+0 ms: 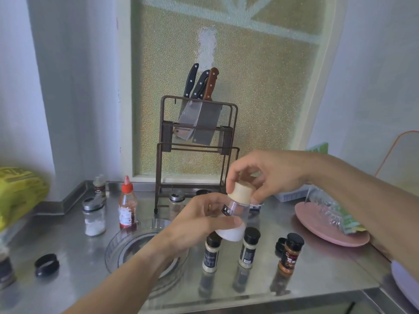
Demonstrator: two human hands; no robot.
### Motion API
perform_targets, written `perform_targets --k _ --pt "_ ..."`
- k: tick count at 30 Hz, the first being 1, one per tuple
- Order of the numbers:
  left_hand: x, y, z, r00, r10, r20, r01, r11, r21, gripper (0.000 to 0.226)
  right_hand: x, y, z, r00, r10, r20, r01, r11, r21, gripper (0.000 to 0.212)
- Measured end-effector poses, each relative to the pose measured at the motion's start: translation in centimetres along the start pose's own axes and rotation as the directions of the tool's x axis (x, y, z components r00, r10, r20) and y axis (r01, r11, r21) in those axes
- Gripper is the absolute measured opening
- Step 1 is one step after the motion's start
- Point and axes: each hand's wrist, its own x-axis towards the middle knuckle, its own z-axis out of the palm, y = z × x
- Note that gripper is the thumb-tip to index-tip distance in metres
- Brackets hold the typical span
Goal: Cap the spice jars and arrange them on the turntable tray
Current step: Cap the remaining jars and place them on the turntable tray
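Note:
My left hand (199,220) grips a clear jar (233,220) with white powder in its bottom, tilted above the counter. My right hand (260,175) pinches the jar's beige cap (240,192), which sits on the jar's mouth. The clear round turntable tray (127,243) lies on the steel counter under my left forearm with no jars on it. Two pale-powder jars with black caps (210,254) (249,247) and a capped red-spice jar (290,253) stand in front of the held jar. A loose black cap (47,264) lies at the left; another (280,244) lies behind the red-spice jar.
A glass salt shaker (94,215), a red-topped sauce bottle (127,203) and small jars (99,185) (176,201) stand at the back left. A knife rack (196,141) stands at the back centre. A pink plate (326,232) holding clear plastic sits on the right. A yellow bag (18,191) lies far left.

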Motion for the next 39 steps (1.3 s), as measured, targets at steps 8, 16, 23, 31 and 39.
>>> perform_targets --k 8,16,23,31,39 --pt "0.1 -0.8 0.0 0.999 0.008 -0.043 -0.005 0.998 0.063 0.033 0.7 -0.6 0.6 0.982 0.186 0.014 -0.184 0.977 -0.104 0.038" --pt "0.3 -1.4 -0.1 0.996 0.004 -0.089 0.006 0.994 0.113 0.031 0.7 -0.8 1.0 0.98 0.195 -0.029 -0.197 0.953 -0.232 0.045" --pt "0.7 -2.0 0.1 0.995 -0.003 -0.105 0.02 0.986 0.163 0.035 0.8 -0.4 1.2 0.977 0.211 -0.041 -0.214 0.942 -0.258 0.045" --pt "1.9 -2.5 0.1 0.98 0.048 -0.195 -0.007 0.979 0.205 0.039 1.6 0.6 2.4 0.955 0.208 -0.213 -0.249 0.95 -0.19 0.029" --pt "4.8 -2.2 0.8 0.952 0.119 -0.282 -0.005 0.927 0.374 0.046 2.3 1.6 2.0 0.906 0.221 -0.36 -0.318 0.918 -0.238 0.034"
